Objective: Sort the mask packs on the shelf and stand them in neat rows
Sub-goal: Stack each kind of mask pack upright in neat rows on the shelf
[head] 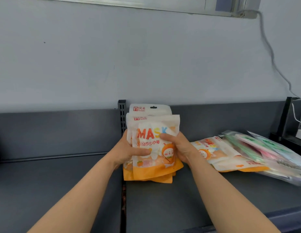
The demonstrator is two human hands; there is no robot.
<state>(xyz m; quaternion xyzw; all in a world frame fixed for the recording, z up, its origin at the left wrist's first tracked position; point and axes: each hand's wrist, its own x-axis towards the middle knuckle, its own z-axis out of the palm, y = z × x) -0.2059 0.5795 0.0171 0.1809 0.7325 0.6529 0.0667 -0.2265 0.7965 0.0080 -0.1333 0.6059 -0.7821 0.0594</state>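
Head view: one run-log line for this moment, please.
left hand, right hand: both grip orange mask packs upright on shelf | pile of packs: lying flat at right | step: standing the bunch

Item 1: bundle of white-and-orange plastic mask packs (pixel 153 145), several glossy pouches with orange "MASK" lettering, a cartoon figure, an orange bottom band and a hang-hole header. They stand upright, slightly fanned, with lower edges down on the dark grey metal shelf (pixel 163 207), gripped at both sides by the left hand (pixel 128 152) and right hand (pixel 178 148). Item 2: matching white-and-orange packs (pixel 218 153), lying flat and overlapped just right of the bundle. Item 3: clear packs with green and pink contents (pixel 264 148), lying flat and fanned at the shelf's right end, touching item 2.
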